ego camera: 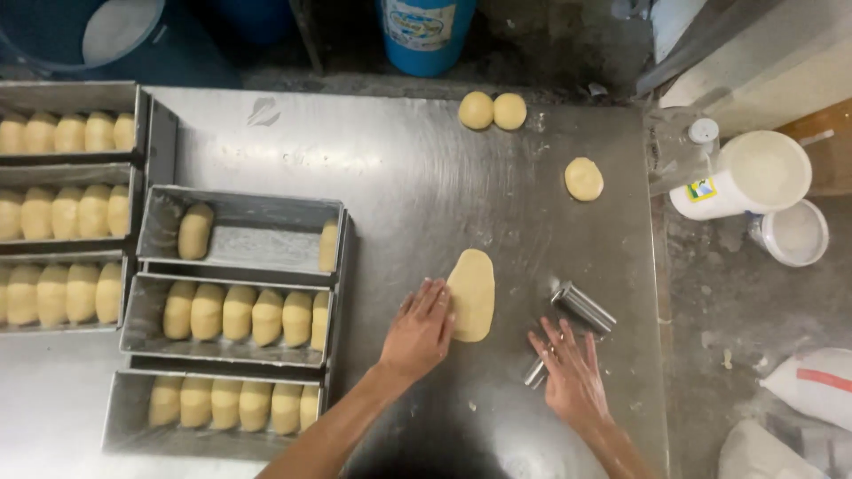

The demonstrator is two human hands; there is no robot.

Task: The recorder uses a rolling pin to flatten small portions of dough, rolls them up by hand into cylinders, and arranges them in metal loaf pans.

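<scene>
A flattened oval of pale dough (473, 294) lies on the steel table (399, 177). My left hand (420, 327) rests flat with its fingertips touching the dough's left edge. My right hand (569, 368) lies open, fingers spread, over a metal rolling pin (581, 310) that sits to the right of the dough. Two round dough balls (493, 111) sit side by side at the table's far edge, and a slightly flattened one (583, 178) lies nearer, to the right.
Loaf tins (238, 235) on the left hold rows of shaped dough; the middle tin holds only two pieces. More filled tins (67, 133) stand at far left. White tubs (754, 177) and sacks (812, 386) are on the floor at right, blue barrels (426, 31) beyond the table.
</scene>
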